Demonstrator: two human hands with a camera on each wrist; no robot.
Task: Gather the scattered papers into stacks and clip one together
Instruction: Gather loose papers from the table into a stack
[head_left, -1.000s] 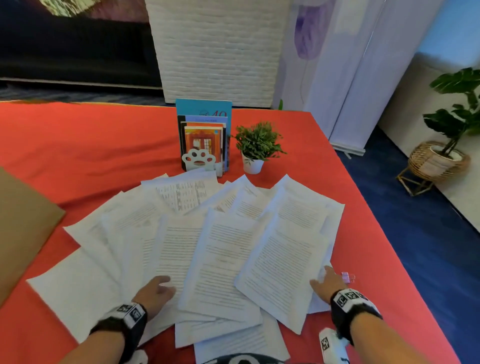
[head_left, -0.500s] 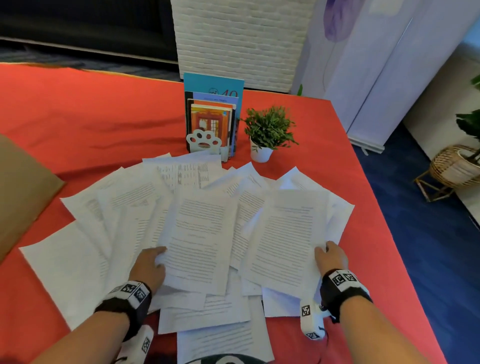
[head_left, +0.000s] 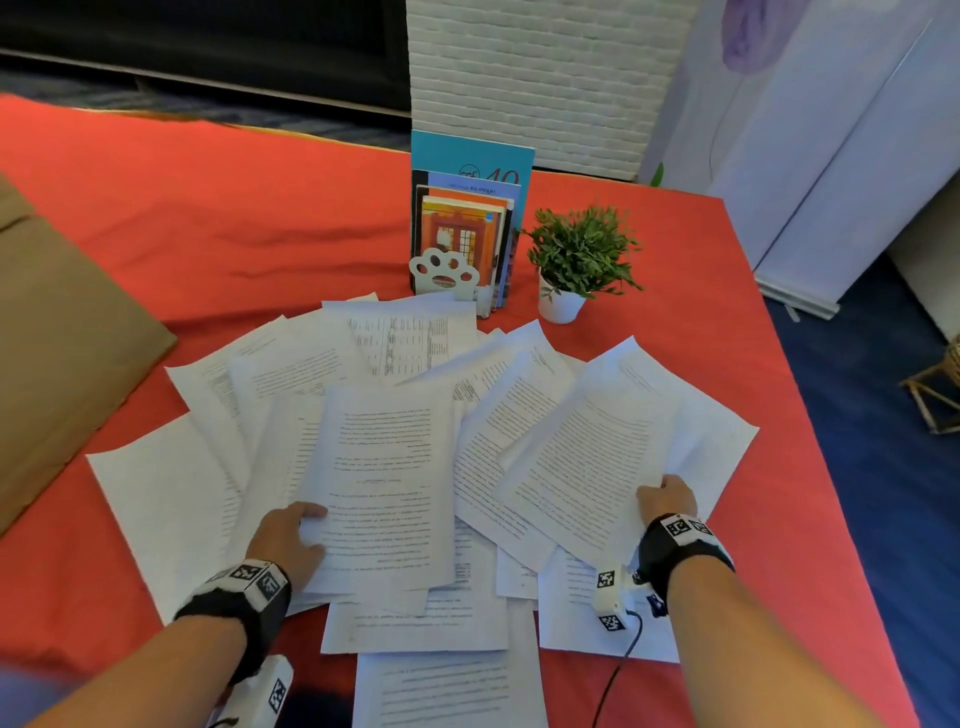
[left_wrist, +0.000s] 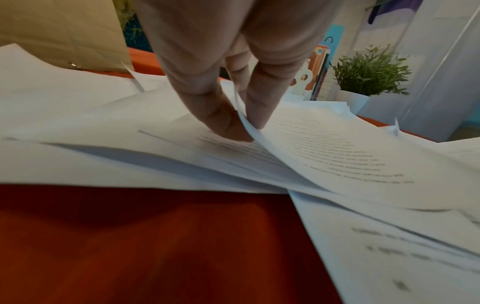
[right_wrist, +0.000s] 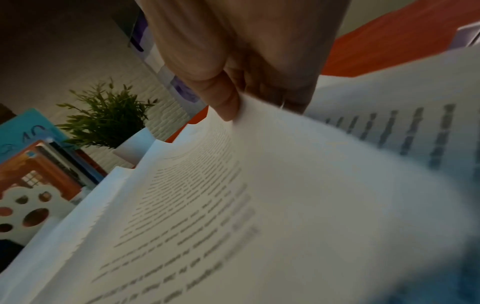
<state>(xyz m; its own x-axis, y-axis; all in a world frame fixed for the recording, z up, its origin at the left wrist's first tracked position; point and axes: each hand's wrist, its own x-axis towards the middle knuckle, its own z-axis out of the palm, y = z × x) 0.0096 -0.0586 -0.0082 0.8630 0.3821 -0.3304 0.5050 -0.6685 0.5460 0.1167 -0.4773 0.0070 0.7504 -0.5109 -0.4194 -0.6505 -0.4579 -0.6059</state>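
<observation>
Several white printed sheets (head_left: 395, 353) lie fanned and overlapping on the red tablecloth (head_left: 208, 208). My left hand (head_left: 311, 522) pinches the left edge of the middle sheet (head_left: 384, 483); in the left wrist view the thumb and fingers (left_wrist: 228, 125) curl round that raised edge. My right hand (head_left: 661, 486) pinches the right edge of a tilted sheet (head_left: 587, 467). The right wrist view shows its thumb (right_wrist: 223, 102) on top of the lifted page (right_wrist: 233, 205). No clip is in view.
Behind the papers stand upright books (head_left: 467, 223) with a white paw-shaped bookend (head_left: 441, 275), and a small potted plant (head_left: 576, 260). A brown sheet (head_left: 62, 353) covers the left side. The table's right edge drops to blue floor (head_left: 857, 467). A cable (head_left: 618, 670) hangs below my right wrist.
Both hands went from resting flat on the papers to pinching sheet edges. The sheets have slid inward and overlap more. A small pink clip by my right hand is now hidden.
</observation>
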